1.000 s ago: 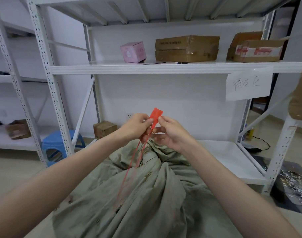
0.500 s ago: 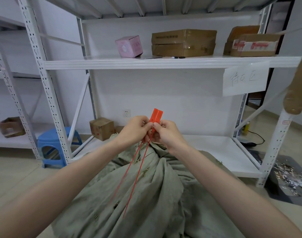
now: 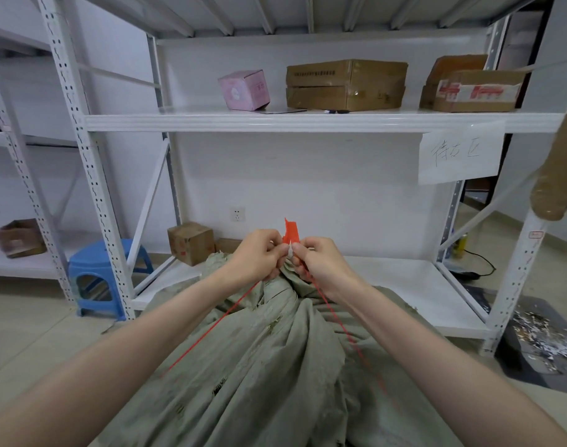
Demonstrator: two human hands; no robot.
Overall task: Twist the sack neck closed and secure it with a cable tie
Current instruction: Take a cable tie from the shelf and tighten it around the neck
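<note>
Both my hands are pinched right at the sack neck [image 3: 285, 279], dead centre, with the sack [image 3: 259, 366] spreading toward 6 o'clock. My left hand [image 3: 259, 258] and right hand [image 3: 320, 264] are clenched on the red cable tie [image 3: 291, 233]; its tag pokes up at 12. A second ago both strands trailed off together toward 7; now one runs to 7 and the other to 5, so I reckon the loop is around the neck (not cinched yet). Can't see the lock or whether the tail's threaded, since my fingers [image 3: 280, 253] cover it.
</note>
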